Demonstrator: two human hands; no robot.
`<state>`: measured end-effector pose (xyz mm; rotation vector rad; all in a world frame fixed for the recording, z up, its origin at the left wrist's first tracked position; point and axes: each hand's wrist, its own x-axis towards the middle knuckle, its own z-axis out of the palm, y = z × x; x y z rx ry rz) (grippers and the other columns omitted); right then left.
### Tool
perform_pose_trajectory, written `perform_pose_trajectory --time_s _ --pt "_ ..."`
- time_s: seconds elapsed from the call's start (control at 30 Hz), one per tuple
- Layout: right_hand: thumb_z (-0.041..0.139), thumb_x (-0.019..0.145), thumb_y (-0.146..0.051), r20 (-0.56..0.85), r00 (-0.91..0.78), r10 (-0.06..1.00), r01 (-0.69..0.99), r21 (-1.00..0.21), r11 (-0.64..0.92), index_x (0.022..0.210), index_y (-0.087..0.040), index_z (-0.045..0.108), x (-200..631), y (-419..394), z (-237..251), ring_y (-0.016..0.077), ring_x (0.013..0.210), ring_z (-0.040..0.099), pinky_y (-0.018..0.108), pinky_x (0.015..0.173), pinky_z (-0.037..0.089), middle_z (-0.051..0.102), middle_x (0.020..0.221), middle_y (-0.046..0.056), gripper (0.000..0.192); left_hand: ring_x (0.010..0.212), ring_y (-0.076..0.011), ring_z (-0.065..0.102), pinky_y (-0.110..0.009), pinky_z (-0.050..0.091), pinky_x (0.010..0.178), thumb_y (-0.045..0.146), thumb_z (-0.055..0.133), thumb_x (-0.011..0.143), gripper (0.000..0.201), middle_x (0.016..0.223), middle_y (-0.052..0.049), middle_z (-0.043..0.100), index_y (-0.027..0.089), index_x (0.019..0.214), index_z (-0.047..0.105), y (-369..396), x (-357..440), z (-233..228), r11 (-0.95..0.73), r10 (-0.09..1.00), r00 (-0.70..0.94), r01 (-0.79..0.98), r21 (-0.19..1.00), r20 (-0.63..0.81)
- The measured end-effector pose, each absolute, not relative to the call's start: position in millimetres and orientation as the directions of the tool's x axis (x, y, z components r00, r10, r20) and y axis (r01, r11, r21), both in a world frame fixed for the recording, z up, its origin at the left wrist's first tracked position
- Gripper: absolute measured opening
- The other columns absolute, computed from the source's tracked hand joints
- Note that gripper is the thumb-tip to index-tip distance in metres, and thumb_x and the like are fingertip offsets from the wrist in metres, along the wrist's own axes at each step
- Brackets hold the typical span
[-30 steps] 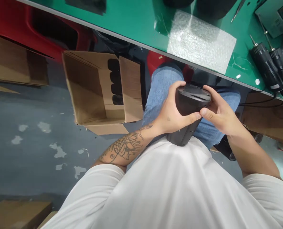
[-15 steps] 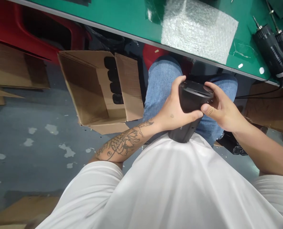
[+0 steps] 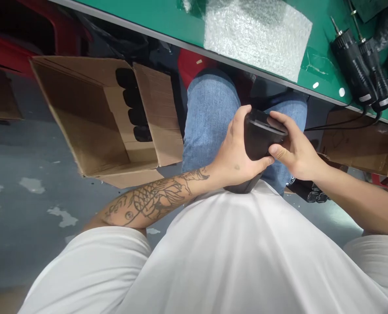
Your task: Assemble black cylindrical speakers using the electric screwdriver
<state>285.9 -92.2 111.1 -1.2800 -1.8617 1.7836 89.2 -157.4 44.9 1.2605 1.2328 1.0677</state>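
A black, rounded, elongated device casing (image 3: 258, 138) is held over my lap, its lower end resting against my white shirt. Its exact kind cannot be made out. My left hand (image 3: 238, 150) wraps around its body from the left, with the thumb across the near side. On the other side, my right hand (image 3: 297, 150) grips the upper end between thumb and fingers. Both thumbs nearly meet on the near face. My palms and the tips of several fingers are hidden behind the casing.
An open cardboard box (image 3: 85, 122) with several black pieces (image 3: 136, 107) stands on the floor at left. Ahead is a green table (image 3: 141, 15) carrying a bubble-wrap sheet (image 3: 255, 37) and two black electric screwdrivers (image 3: 352, 65) with cables. More black pieces (image 3: 311, 192) lie below right.
The view has swung slightly, so the table and box appear further left. Both hands keep their hold on the casing, which looks almost unchanged in pose.
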Motion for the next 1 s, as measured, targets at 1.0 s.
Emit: perform_pose_trajectory --time_s 1.0 --pt "0.095 0.082 -0.073 -0.536 -0.623 0.569 0.439 -0.842 -0.312 0.172 -0.029 0.043 313 -57 115 0.0378 0.165 0.032 0.055 0.137 0.042 0.034 0.174 0.003 0.113 0.163 -0.0435 0.04 -0.068 0.037 0.134 0.066 0.098 0.074 0.129 0.174 -0.012 0.033 0.041 0.169 0.015 -148 88 35 -0.043 0.987 0.16 0.109 0.993 0.025"
